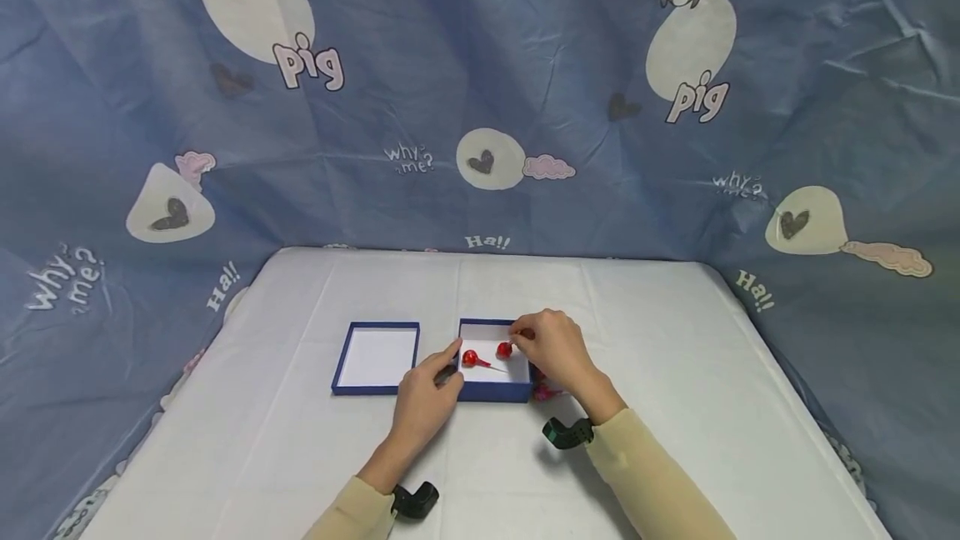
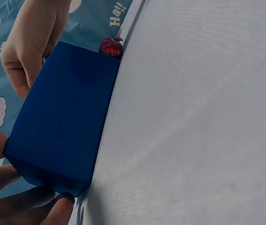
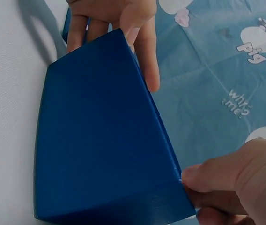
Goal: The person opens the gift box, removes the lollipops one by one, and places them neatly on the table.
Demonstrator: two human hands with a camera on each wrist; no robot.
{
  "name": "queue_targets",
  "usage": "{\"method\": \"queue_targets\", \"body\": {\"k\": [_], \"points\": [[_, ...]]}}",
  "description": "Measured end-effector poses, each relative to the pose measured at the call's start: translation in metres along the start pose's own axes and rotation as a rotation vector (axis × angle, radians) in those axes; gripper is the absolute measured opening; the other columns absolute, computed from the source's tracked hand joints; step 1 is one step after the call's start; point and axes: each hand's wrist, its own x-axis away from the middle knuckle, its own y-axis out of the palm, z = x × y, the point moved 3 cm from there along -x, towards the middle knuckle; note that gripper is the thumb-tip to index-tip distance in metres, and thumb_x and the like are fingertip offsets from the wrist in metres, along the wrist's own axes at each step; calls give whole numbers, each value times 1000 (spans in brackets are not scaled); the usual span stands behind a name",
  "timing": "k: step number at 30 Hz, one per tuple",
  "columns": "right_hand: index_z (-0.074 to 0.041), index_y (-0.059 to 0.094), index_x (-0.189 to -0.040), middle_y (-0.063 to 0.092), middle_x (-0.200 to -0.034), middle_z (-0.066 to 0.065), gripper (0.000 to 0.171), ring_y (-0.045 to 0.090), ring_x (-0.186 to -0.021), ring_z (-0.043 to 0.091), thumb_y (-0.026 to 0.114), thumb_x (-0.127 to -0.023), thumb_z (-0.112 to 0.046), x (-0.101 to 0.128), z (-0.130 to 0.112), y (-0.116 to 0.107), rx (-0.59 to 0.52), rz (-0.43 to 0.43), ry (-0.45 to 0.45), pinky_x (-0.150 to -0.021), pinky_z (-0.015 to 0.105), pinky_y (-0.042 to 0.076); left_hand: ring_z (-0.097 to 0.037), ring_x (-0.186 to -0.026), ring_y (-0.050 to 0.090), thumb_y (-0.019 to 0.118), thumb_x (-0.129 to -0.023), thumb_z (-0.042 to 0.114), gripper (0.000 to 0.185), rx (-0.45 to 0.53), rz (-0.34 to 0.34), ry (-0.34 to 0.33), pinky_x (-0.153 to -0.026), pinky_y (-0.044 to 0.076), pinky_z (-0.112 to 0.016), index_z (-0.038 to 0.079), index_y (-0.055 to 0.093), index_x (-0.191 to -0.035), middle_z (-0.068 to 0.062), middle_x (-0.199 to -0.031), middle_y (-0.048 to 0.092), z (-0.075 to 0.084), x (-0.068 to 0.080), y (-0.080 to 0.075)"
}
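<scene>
A blue box (image 1: 495, 392) with a white inside stands on the table. In it lies a red lollipop (image 1: 470, 358), its stick pointing right. My left hand (image 1: 426, 398) rests against the box's left side, with fingers on the wall and rim. Over the box's right part, my right hand (image 1: 555, 347) pinches the stick of a second red lollipop (image 1: 504, 350). The right fingertips partly hide that stick. In the two wrist views the box's blue front wall hides what is inside.
Left of the box lies a shallow blue-rimmed lid (image 1: 375, 357), white inside. Wrapped lollipops (image 1: 543, 392) lie by the box's right side, partly hidden by my right hand and the box; how many cannot be told. A blue printed cloth (image 1: 480, 107) hangs behind the white table (image 1: 300, 457).
</scene>
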Motion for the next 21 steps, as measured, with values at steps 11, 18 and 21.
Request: {"method": "queue_targets", "body": {"k": [11, 18, 21], "points": [[-17, 81, -91, 72, -78, -10, 5, 58, -62, 4, 79, -86, -15, -1, 1, -10, -100, 23, 39, -55, 28, 48, -23, -115, 66, 68, -87, 11, 52, -2, -1, 5, -97, 53, -46, 19, 64, -138, -5, -129, 67, 1, 1, 1], [-16, 81, -91, 70, -76, -14, 5, 59, -62, 5, 78, -87, -16, -1, 1, -15, -160, 20, 40, -53, 29, 48, -23, -116, 65, 68, -86, 9, 52, 3, 10, 14, -99, 52, -47, 18, 65, -137, -4, -127, 68, 0, 0, 3], [-17, 81, -91, 69, -75, -16, 5, 58, -61, 5, 78, -88, -16, 0, 1, -17, -168, 27, 37, -52, 28, 47, -24, -116, 65, 68, -86, 8, 52, 10, 9, 13, -100, 51, -48, 18, 64, -137, -5, -127, 69, 1, 0, 2]]}}
